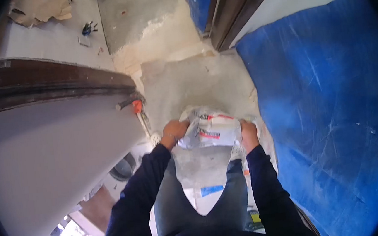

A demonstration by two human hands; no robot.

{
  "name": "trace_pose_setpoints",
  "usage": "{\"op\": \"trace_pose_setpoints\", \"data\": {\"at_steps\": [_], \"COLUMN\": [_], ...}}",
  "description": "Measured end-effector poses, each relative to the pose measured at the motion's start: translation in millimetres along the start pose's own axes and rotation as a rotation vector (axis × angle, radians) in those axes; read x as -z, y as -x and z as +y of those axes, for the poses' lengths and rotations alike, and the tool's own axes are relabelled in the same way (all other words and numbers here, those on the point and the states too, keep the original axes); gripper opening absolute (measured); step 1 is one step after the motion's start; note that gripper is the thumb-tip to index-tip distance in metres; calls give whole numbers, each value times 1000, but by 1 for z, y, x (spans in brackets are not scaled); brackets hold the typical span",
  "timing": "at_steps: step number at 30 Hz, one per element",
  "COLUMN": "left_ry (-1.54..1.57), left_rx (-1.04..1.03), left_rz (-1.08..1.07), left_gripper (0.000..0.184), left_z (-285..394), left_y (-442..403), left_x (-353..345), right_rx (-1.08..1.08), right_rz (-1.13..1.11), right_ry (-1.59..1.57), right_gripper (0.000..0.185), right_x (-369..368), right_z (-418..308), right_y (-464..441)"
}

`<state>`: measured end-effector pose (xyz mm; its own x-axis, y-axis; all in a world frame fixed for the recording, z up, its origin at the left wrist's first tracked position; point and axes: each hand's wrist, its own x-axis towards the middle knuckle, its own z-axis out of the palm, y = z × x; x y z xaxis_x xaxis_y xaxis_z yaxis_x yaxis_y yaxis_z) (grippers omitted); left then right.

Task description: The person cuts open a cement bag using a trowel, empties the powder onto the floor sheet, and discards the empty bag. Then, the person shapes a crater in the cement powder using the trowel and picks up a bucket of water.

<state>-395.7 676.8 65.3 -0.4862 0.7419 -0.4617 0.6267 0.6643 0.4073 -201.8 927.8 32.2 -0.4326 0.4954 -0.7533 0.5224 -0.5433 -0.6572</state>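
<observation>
A white plastic bag [215, 132] with red and black printing hangs in front of my legs, above the floor. Its surface looks crinkled, with a clear plastic part at the left end; what it contains I cannot make out. My left hand [176, 132] is closed on the left end of the bag. On the opposite end, the fingers of my right hand [249, 136] are closed too. The bag is stretched roughly level between both hands.
Blue sheeting [329, 104] covers the right side. A dark door frame [237, 8] rises ahead. To the left stands a pale wall [61, 162] with dark trim, and a hammer-like tool with an orange part [137, 106] near its corner. A dark bucket [123, 168] sits lower left.
</observation>
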Motion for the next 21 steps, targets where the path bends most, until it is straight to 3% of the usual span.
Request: {"op": "trace_pose_setpoints", "data": {"at_steps": [2, 4, 6, 7, 10, 11, 14, 15, 17, 18, 20, 21], "left_ry": [83, 164, 435, 383, 339, 418, 615, 618, 994, 998, 1356, 1361], "left_rx": [126, 208, 440, 455, 350, 516, 569, 576, 805, 808, 722, 721], "left_rz": [-21, -77, -99, -143, -164, -115, -84, -86, -51, -44, 243, 252], "left_gripper": [23, 22, 48, 54, 57, 56, 60, 60, 65, 65, 72, 72], "left_z": [3, -3, 4, 3, 10, 3, 2, 12, 44, 48, 50, 48], "left_y": [18, 31, 48, 47, 68, 77, 103, 111, 121, 127, 138, 138], "left_x": [-5, -27, -28, -36, -49, -74, -94, -78, -25, -32, -59, -68], "right_rx": [-55, -74, 192, 194, -42, -61, -62, -67, -142, -139, -227, -221], "right_rz": [130, 99, 47, 40, 147, 155, 181, 176, 112, 107, 87, 82], "right_ry": [134, 5, 582, 583, 32, 87, 95, 99, 217, 222, 117, 122], "right_gripper": [21, 22, 25, 25, 28, 27, 28, 28, 37, 37, 41, 41], "right_x": [3, -2, 5, 8, 8, 12, 9, 9, 13, 14, 15, 9], "right_z": [16, 13, 24, 36, 61, 68, 84, 83, 79, 84, 95, 85], "right_y": [-8, 21, 44, 44, 34, 42, 67, 76, 87, 91, 94, 105]}}
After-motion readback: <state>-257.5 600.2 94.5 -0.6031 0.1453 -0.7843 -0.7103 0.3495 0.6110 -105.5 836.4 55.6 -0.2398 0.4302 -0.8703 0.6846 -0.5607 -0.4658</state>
